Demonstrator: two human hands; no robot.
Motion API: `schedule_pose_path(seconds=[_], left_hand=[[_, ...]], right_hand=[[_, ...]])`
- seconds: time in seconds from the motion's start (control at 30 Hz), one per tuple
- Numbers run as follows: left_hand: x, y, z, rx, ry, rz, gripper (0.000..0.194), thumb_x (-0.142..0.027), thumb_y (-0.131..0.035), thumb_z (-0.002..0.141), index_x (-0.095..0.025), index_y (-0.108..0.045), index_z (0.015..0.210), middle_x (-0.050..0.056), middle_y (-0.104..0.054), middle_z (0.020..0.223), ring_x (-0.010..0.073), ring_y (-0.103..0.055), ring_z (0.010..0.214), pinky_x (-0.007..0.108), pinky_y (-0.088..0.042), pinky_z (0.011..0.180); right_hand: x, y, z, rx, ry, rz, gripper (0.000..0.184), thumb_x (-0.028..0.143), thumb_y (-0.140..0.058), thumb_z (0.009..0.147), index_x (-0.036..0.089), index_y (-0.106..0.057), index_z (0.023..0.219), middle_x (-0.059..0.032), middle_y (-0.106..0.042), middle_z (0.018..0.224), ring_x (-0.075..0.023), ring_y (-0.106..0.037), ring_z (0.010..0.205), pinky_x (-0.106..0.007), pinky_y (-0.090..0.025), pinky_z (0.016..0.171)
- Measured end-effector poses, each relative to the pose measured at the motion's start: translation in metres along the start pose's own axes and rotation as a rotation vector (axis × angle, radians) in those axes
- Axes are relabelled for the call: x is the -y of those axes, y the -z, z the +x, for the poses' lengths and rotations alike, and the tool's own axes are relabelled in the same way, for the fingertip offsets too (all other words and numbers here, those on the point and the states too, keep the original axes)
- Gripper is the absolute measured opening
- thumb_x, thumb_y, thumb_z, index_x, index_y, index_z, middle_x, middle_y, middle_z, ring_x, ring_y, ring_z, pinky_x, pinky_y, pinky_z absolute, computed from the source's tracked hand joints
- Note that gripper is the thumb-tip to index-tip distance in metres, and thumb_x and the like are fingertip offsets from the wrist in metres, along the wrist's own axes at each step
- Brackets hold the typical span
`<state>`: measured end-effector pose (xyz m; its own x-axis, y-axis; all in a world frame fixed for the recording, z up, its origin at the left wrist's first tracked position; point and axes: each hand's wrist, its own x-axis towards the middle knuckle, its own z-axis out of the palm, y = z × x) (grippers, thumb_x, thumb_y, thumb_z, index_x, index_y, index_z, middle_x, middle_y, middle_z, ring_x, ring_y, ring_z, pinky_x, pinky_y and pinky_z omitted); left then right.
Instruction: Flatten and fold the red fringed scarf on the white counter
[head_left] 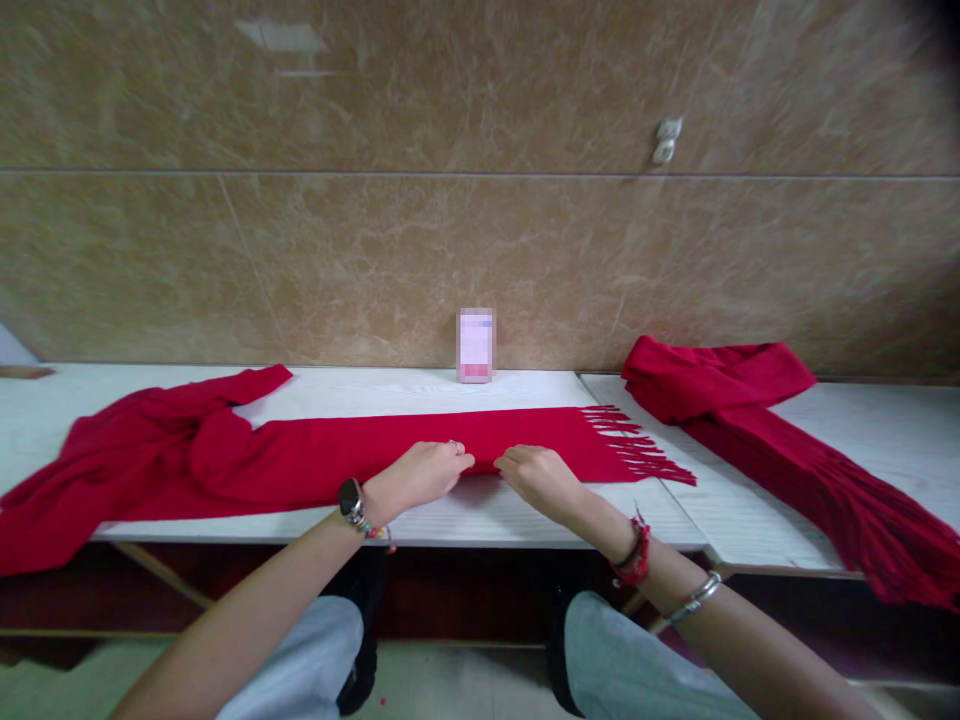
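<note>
A red scarf (360,450) stretches across the white table, flat in the middle, with its fringe pointing right. Its left part lies bunched and folded, and some of it hangs past the front edge. My left hand (424,470) pinches the scarf's near edge at the centre. Close by on the right, my right hand (536,475) grips the same edge with closed fingers. Between the two hands the edge is slightly lifted off the tabletop. A watch (351,500) is on my left wrist; a red band (637,555) and a silver bangle (697,597) are on my right arm.
A second red scarf (750,430) lies folded at the right, its fringed end drooping over the front edge. An upright phone-like object (475,345), blurred out, leans on the brown tiled wall (337,260). A seam divides the white tabletop (525,390) right of centre.
</note>
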<state>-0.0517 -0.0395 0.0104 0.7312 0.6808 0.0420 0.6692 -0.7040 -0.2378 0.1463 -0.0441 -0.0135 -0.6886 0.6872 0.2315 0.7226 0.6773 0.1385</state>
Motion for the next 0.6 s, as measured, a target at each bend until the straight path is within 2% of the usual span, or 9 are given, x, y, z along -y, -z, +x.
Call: schedule_pose_path(seconds=[0.27, 0.43, 0.6], left_hand=[[-0.005, -0.002, -0.004, -0.047, 0.025, 0.011, 0.016, -0.010, -0.042, 0.085, -0.017, -0.056, 0.089, 0.006, -0.059, 0.086, 0.0186, -0.059, 0.080, 0.027, -0.046, 0.063], [-0.005, -0.003, -0.009, -0.027, -0.021, 0.012, 0.019, -0.006, -0.042, 0.083, -0.018, -0.055, 0.092, 0.006, -0.058, 0.091, 0.0180, -0.058, 0.083, 0.026, -0.045, 0.064], [-0.007, -0.006, -0.016, -0.043, -0.046, 0.030, 0.020, -0.005, -0.043, 0.083, -0.018, -0.053, 0.094, 0.006, -0.058, 0.094, 0.0180, -0.057, 0.088, 0.026, -0.045, 0.067]], right_hand=[[-0.004, -0.014, -0.005, -0.140, 0.069, -0.051, 0.018, 0.012, -0.044, 0.086, 0.015, -0.059, 0.077, -0.0054, -0.060, 0.073, -0.0149, -0.053, 0.068, -0.027, -0.035, 0.063], [-0.010, -0.015, -0.010, -0.160, 0.184, -0.072, 0.016, 0.014, -0.044, 0.087, 0.016, -0.058, 0.079, -0.0039, -0.058, 0.075, -0.0143, -0.050, 0.069, -0.028, -0.032, 0.064], [-0.015, -0.018, -0.017, -0.194, 0.195, -0.091, 0.020, 0.014, -0.044, 0.088, 0.016, -0.058, 0.074, -0.0033, -0.057, 0.073, -0.0143, -0.048, 0.067, -0.028, -0.030, 0.063]])
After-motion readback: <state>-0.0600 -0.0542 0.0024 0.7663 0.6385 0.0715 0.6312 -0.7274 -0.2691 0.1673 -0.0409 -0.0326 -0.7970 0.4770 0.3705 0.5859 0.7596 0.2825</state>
